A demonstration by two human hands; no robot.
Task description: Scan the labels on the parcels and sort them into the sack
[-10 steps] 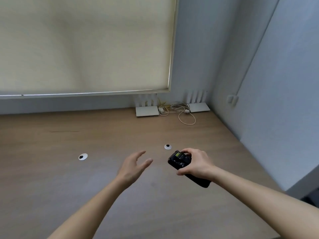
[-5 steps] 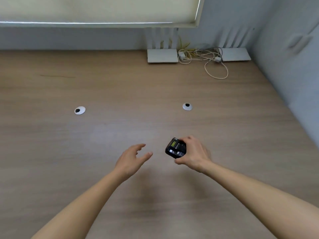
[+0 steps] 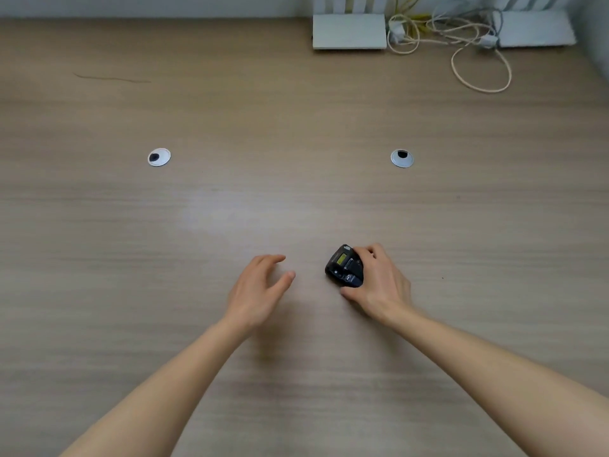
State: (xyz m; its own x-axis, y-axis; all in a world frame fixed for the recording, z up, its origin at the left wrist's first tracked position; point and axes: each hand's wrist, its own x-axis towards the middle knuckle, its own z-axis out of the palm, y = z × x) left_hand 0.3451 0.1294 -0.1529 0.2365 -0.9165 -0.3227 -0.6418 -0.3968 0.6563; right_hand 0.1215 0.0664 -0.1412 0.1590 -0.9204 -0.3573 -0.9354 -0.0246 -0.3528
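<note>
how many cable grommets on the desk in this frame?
2. One grommet sits on the left of the desk, the other grommet on the right, farther out than both hands. More may lie outside the frame.

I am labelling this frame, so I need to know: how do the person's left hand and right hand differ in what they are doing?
The right hand grips a small black handheld scanner with a lit green screen; the left hand holds nothing. The right hand's fingers curl round the scanner, while the left hand's fingers are loosely spread, thumb apart. Both hands are bare and reach forward over the light brown wooden table, side by side.
</note>
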